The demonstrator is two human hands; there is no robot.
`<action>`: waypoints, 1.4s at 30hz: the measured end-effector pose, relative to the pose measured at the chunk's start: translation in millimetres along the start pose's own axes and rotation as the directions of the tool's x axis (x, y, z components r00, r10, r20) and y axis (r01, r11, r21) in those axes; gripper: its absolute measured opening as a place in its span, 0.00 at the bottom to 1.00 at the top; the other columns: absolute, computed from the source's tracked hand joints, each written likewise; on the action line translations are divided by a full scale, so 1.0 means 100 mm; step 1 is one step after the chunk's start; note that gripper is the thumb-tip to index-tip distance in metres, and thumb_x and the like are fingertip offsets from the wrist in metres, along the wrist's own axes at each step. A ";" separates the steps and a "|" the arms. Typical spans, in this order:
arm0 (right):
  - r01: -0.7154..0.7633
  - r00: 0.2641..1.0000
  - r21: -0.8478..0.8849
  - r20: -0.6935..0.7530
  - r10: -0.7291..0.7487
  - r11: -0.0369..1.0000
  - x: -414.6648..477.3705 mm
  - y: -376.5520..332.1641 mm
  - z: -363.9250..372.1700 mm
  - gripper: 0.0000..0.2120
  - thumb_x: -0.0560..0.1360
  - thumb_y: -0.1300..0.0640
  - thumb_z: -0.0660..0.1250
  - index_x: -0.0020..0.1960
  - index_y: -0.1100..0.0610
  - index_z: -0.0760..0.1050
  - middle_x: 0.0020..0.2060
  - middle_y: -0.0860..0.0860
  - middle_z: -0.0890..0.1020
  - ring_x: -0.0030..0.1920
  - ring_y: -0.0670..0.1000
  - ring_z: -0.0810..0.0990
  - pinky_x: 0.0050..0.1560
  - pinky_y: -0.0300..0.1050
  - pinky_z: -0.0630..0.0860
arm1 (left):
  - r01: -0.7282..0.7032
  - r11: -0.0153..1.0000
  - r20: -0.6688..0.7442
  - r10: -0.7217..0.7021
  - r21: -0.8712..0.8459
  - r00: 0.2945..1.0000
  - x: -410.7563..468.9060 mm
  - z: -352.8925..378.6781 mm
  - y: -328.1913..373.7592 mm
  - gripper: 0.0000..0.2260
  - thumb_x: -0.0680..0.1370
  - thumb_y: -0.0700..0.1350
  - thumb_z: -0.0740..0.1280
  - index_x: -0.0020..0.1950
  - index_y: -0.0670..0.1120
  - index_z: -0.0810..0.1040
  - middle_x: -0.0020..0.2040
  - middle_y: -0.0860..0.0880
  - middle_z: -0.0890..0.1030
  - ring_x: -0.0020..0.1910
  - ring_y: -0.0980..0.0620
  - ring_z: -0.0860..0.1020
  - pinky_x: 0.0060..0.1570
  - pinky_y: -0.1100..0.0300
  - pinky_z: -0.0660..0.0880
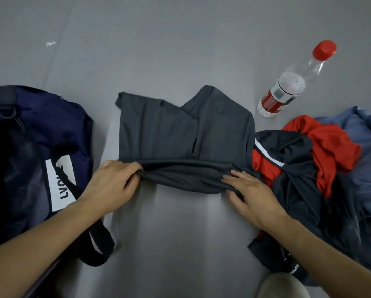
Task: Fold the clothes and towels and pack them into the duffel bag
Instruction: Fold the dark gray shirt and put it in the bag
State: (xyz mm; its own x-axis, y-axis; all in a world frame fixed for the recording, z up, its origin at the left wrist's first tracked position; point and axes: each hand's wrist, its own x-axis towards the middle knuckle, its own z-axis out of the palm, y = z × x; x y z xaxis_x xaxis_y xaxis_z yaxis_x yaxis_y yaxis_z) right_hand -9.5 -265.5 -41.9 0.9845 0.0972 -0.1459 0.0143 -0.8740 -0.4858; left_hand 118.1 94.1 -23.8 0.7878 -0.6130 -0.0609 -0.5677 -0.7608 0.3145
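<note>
surface: grey smooth floor (pixel 180 39) | on it: navy fabric duffel bag (pixel 30 134) | dark grey folded garment (pixel 180 136) | clear red-capped plastic bottle (pixel 287 87) | red, navy and blue clothes heap (pixel 330 168)

You work on a plain grey seamed floor (pixel 180 39); a bag (pixel 72 125), clothes (pixel 330 147) and bottle (pixel 287 87) show no surer setting.

- Dark grey garment (pixel 180 134): centre of the grey surface, partly folded and lying flat; its near edge is raised and bunched into a long fold.
- Navy duffel bag (pixel 51 117): left, unzipped; white label with black letters, black strap trailing forward.
- Black garment with white stripe (pixel 298 168): right, crumpled, touching the grey one.
- Red garment (pixel 330 143): crumpled, tangled with the black.
- Blue garment (pixel 365 134): far right, crumpled.
</note>
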 end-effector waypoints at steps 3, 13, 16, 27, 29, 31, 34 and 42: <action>-0.135 0.990 0.144 0.062 0.127 0.980 0.09 -0.07 -0.28 0.08 0.76 0.50 0.64 0.53 0.44 0.79 0.41 0.42 0.84 0.45 0.47 0.83 0.48 0.45 0.78 | 0.091 0.991 0.082 -0.083 -0.097 0.993 0.04 -0.19 -0.06 0.07 0.79 0.51 0.60 0.54 0.58 0.76 0.37 0.57 0.81 0.34 0.52 0.79 0.34 0.57 0.74; -0.036 0.981 -0.334 -0.191 -0.030 0.942 0.88 -0.16 -0.26 0.24 0.82 0.50 0.59 0.75 0.57 0.67 0.74 0.59 0.69 0.75 0.62 0.65 0.73 0.60 0.62 | 0.101 0.983 -0.238 -0.062 0.152 0.969 0.73 -0.04 -0.03 0.13 0.81 0.43 0.66 0.65 0.45 0.79 0.59 0.43 0.82 0.56 0.38 0.79 0.54 0.44 0.74; 0.062 0.991 -0.420 0.133 -0.007 0.905 0.70 -0.07 0.00 0.34 0.81 0.36 0.47 0.82 0.52 0.50 0.81 0.55 0.52 0.81 0.56 0.46 0.78 0.60 0.48 | 0.001 0.993 -0.095 0.010 0.119 0.995 0.58 0.34 0.20 0.22 0.84 0.50 0.57 0.77 0.45 0.67 0.74 0.42 0.72 0.73 0.40 0.69 0.71 0.44 0.67; 0.086 0.988 -0.454 0.153 -0.018 0.887 0.48 0.28 0.07 0.41 0.78 0.27 0.45 0.82 0.49 0.43 0.81 0.51 0.47 0.81 0.53 0.42 0.79 0.61 0.47 | 0.066 0.975 0.175 -0.104 0.210 0.979 0.14 0.45 -0.34 0.39 0.78 0.74 0.47 0.82 0.57 0.40 0.83 0.49 0.40 0.81 0.51 0.39 0.78 0.41 0.44; 0.067 0.992 -0.447 0.126 -0.011 0.892 0.43 0.31 0.06 0.39 0.79 0.30 0.48 0.82 0.49 0.46 0.81 0.52 0.48 0.81 0.53 0.43 0.79 0.60 0.47 | 0.021 0.980 0.206 -0.062 0.199 0.977 0.14 0.38 -0.41 0.37 0.79 0.71 0.47 0.82 0.57 0.40 0.83 0.50 0.40 0.81 0.51 0.39 0.79 0.42 0.45; 0.064 0.995 -0.428 0.093 -0.026 0.901 0.34 0.34 0.05 0.35 0.80 0.36 0.51 0.82 0.51 0.51 0.81 0.53 0.52 0.81 0.54 0.47 0.79 0.59 0.50 | -0.009 0.971 0.208 -0.042 0.237 0.977 0.14 0.33 -0.42 0.34 0.80 0.66 0.49 0.82 0.57 0.42 0.83 0.47 0.44 0.82 0.49 0.43 0.78 0.41 0.48; 0.070 0.997 -0.409 0.040 -0.059 0.910 0.23 0.36 0.04 0.31 0.78 0.48 0.54 0.80 0.53 0.58 0.79 0.55 0.58 0.80 0.55 0.54 0.78 0.59 0.54 | 0.016 0.964 0.161 -0.061 0.265 0.985 0.14 0.29 -0.38 0.30 0.82 0.57 0.58 0.82 0.55 0.52 0.82 0.45 0.53 0.81 0.46 0.54 0.78 0.41 0.52; -0.107 0.992 -0.058 -0.076 0.103 0.993 0.26 0.19 -0.29 0.13 0.74 0.60 0.68 0.57 0.52 0.82 0.49 0.52 0.86 0.52 0.56 0.83 0.57 0.50 0.78 | 0.147 0.981 0.146 -0.128 -0.124 0.981 0.27 -0.18 -0.24 0.05 0.81 0.56 0.62 0.48 0.62 0.76 0.38 0.60 0.82 0.37 0.61 0.79 0.38 0.59 0.74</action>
State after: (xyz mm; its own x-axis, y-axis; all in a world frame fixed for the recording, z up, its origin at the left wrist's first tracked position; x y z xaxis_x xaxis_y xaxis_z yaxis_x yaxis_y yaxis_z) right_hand 21.3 -293.1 -30.1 0.9912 -0.0296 -0.1290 -0.0813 -0.9056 -0.4164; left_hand 157.4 100.1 -16.2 0.8108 -0.5348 -0.2380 -0.4117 -0.8100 0.4175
